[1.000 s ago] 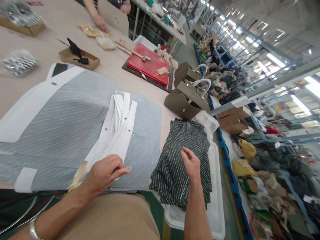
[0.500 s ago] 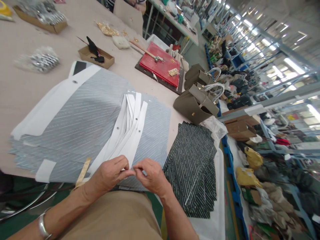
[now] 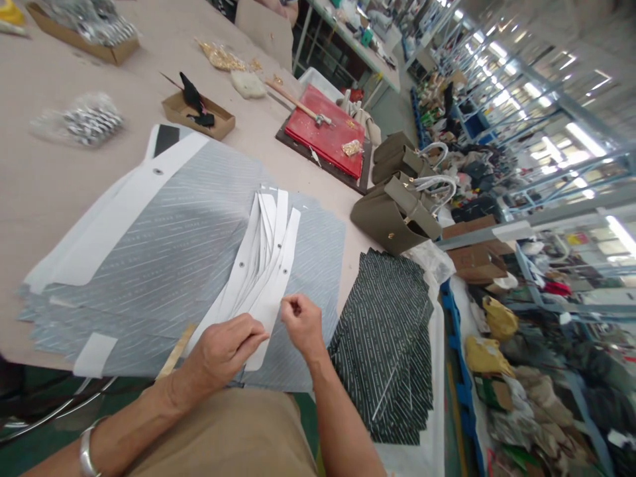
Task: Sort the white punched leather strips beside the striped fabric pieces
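My left hand [image 3: 231,348] is closed, thumb against the curled fingers, over the lower end of the white strips with metal snaps [image 3: 265,258]. A little to its right, my right hand [image 3: 303,321] is also closed, thumb pressed to the forefinger, above the grey-blue printed lining sheets [image 3: 320,245]. Whatever either pinch holds is too small or hidden to make out. The white strips lie fanned in a bundle across the sheets. More grey-blue panels [image 3: 163,225], one with a wide white band, spread to the left.
Black striped sheets [image 3: 387,344] are stacked at the right. Beyond them stand olive handbags [image 3: 392,215]. A hammer [image 3: 318,118] rests on a red board [image 3: 325,129]. Farther back are a cardboard tray [image 3: 221,122], a bag of metal parts [image 3: 92,121] and gold pieces [image 3: 221,56].
My hands were together, fingertips meeting; now they are apart. The right hand has moved up and to the right, and the left stays low over the strips.
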Available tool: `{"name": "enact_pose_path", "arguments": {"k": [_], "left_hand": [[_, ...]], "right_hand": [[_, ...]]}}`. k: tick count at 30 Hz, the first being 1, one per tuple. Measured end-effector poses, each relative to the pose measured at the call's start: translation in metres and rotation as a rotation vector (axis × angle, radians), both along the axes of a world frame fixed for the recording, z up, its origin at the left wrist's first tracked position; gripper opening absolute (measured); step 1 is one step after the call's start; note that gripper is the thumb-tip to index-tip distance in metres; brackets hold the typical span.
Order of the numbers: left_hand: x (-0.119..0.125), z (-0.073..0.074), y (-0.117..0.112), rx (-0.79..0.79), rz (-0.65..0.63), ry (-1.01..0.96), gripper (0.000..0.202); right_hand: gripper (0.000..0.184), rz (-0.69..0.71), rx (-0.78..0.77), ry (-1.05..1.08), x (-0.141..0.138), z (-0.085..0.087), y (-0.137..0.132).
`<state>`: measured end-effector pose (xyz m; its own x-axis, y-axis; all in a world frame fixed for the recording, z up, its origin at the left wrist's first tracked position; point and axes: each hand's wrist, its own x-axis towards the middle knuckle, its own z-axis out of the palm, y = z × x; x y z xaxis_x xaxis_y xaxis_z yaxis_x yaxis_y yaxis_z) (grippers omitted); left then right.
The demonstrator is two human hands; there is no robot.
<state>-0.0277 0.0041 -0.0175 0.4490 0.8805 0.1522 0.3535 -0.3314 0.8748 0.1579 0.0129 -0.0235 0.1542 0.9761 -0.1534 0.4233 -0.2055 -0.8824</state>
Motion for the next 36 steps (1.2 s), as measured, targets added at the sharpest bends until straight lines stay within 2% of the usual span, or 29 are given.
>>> {"name": "enact_pose_path", "arguments": {"k": [3,5,9,14,17,19,22,25,27,29,32,34,36], "left_hand": [[-0.001,-0.009,0.001,-0.187,0.001,0.026,0.026],[-0.003,-0.019,0.001,-0.300,0.022,0.069,0.025],[-0.008,-0.038,0.002,-0.353,0.024,0.094,0.024],[-0.012,-0.040,0.003,-0.322,-0.012,0.078,0.025],[-0.012,-0.039,0.004,-0.311,-0.029,0.083,0.026],[-0.013,-0.040,0.004,-0.312,-0.036,0.089,0.026],[-0.014,-0.043,0.004,-0.326,-0.043,0.089,0.026],[-0.013,-0.046,0.003,-0.335,-0.040,0.092,0.024],[-0.013,-0.047,0.002,-0.329,-0.036,0.090,0.023],[-0.012,-0.046,0.002,-0.319,-0.040,0.082,0.022],[-0.012,-0.043,0.000,-0.325,-0.039,0.060,0.024],[-0.012,-0.039,-0.001,-0.359,-0.024,0.046,0.026],[-0.012,-0.037,-0.002,-0.402,0.004,0.029,0.027]], "right_hand": [[0.019,-0.203,-0.147,0.285,0.012,-0.022,0.034],[0.024,-0.241,-0.183,0.380,0.018,-0.034,0.053],[0.025,-0.204,-0.222,0.337,0.016,-0.046,0.074],[0.025,-0.136,-0.253,0.174,0.014,-0.048,0.083],[0.042,-0.122,-0.302,0.017,0.021,-0.045,0.083],[0.045,-0.139,-0.301,-0.068,0.023,-0.044,0.079],[0.046,-0.159,-0.203,-0.123,0.017,-0.043,0.067],[0.067,-0.108,-0.106,-0.242,0.004,-0.044,0.056],[0.074,-0.078,-0.113,-0.278,-0.001,-0.045,0.054],[0.071,-0.074,-0.154,-0.234,-0.001,-0.046,0.055],[0.059,-0.086,-0.206,-0.044,0.011,-0.050,0.055],[0.048,-0.107,-0.175,0.065,0.027,-0.051,0.049],[0.042,-0.151,-0.093,0.083,0.051,-0.049,0.036]]}}
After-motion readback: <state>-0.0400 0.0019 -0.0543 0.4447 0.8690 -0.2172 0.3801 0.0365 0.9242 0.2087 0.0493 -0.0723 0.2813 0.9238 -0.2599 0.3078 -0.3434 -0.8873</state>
